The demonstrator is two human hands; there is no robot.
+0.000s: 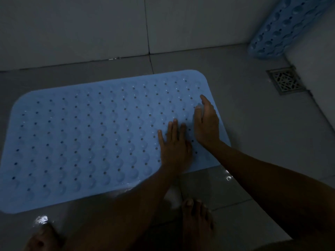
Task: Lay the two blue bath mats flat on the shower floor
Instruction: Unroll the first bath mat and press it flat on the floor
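My bare foot (pixel 196 221) on the wet floor (pixel 253 124), my left hand (pixel 175 147) flat, fingers straight, pressing one blue mat (pixel 81 142), my right hand (pixel 206 122) open on its edge, second mat (pixel 282 28) leaning against the wall (pixel 311 57), drain (pixel 285 81) beneath it.

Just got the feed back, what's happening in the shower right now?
A person is crouched over one blue bath mat that lies spread on the wet tiled floor. The left hand presses flat on the mat near its right end; the right hand is open beside it, over the same end. The second blue mat is not yet laid: it leans against the wall in the far right corner, above the floor drain.
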